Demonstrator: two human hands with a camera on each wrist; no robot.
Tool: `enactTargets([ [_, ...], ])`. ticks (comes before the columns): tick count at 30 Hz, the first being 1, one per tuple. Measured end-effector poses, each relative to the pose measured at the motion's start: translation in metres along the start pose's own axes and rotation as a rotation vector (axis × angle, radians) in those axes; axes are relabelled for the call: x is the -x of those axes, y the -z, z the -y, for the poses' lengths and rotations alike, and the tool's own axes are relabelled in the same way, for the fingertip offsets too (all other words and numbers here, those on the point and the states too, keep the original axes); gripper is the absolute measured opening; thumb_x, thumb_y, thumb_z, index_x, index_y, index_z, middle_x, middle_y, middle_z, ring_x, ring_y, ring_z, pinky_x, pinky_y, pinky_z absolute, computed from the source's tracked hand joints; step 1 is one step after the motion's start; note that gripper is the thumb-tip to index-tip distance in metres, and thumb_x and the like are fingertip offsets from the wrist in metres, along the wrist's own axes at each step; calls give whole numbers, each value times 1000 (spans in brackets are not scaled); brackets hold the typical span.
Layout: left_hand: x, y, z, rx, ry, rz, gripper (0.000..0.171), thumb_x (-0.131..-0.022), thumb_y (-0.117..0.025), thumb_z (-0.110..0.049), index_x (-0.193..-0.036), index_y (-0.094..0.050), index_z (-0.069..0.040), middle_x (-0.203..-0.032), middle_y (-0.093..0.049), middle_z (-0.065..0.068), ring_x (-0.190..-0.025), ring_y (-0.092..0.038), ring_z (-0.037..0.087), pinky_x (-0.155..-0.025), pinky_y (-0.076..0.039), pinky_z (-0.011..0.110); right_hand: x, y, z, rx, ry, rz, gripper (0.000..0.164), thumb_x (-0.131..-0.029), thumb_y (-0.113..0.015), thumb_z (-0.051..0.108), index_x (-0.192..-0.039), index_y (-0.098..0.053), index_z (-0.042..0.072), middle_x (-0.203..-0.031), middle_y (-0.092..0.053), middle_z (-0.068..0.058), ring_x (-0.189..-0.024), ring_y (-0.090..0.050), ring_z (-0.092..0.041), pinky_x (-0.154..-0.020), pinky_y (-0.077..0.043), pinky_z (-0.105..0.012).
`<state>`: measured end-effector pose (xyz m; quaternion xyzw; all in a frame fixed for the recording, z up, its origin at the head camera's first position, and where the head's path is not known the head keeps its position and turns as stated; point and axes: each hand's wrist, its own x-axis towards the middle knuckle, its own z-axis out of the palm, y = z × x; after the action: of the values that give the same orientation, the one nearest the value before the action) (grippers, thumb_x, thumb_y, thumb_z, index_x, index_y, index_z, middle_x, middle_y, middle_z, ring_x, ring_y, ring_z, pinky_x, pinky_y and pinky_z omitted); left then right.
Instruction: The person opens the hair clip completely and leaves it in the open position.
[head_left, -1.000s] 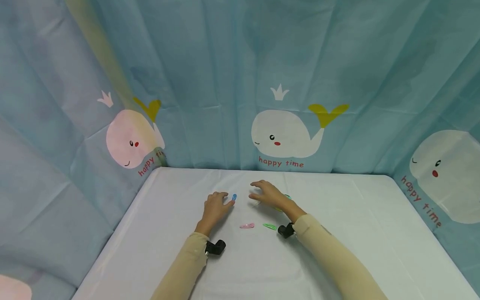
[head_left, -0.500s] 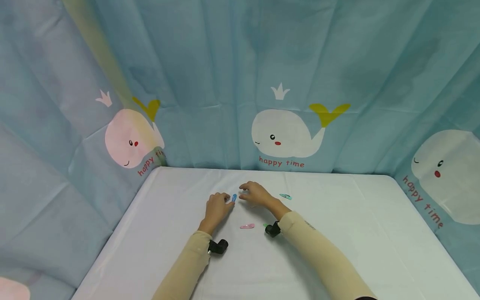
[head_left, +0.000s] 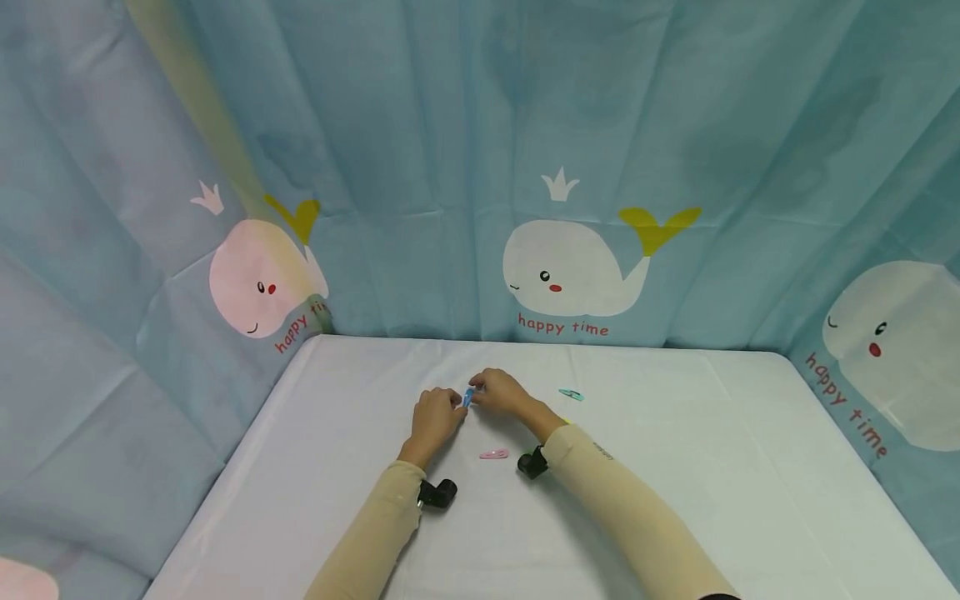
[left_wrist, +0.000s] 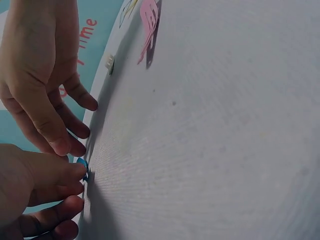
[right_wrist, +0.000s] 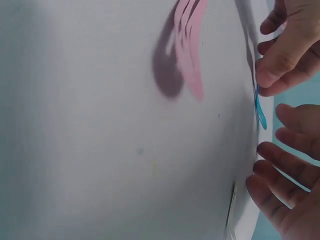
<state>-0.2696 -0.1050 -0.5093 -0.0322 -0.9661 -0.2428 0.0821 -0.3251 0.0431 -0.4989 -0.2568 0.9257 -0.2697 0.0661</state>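
Note:
My left hand (head_left: 435, 421) pinches a small blue hair clip (head_left: 468, 397) between thumb and forefinger, near the tabletop. In the left wrist view the blue clip's end (left_wrist: 82, 165) pokes out past the thumb. My right hand (head_left: 504, 393) has come in from the right, thumb and forefinger spread around the clip's far end. Its fingers stay loosely extended in the right wrist view, beside the clip's free tip (right_wrist: 261, 114). Nearer me lies a pink hair clip (head_left: 493, 455), flat on the white cloth.
A teal hair clip (head_left: 572, 394) lies right of the right hand. A bit of a yellow clip (head_left: 567, 421) shows beside the right sleeve; the green clip is mostly hidden by the wrist camera (head_left: 532, 463). A blue curtain (head_left: 420, 250) with whales hangs behind the table.
My right hand has moved left, from near the teal and yellow clips to the blue clip's end. The left hand has barely shifted, still pinching the blue clip.

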Motion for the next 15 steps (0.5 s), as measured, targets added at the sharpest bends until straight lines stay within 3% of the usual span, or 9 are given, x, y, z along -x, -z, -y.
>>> enactTargets([
  [8, -1, -1, 0, 29, -28, -25, 9, -82, -75, -11, -87, -76, -3, -82, -71, 8, -76, -58, 25, -70, -48, 39, 0, -1, 7, 19, -59, -15, 26, -89, -65, 8, -113, -69, -2, -100, -67, -12, -95, -62, -24, -92, -50, -38],
  [15, -2, -1, -1, 37, -17, -27, 3, -82, -73, -6, -83, -75, -4, -81, -72, 8, -77, -58, 25, -71, -48, 38, -1, -3, 10, 11, -59, -33, 21, -88, -66, 5, -107, -71, -1, -99, -69, -13, -94, -62, -23, -91, -50, -38],
])
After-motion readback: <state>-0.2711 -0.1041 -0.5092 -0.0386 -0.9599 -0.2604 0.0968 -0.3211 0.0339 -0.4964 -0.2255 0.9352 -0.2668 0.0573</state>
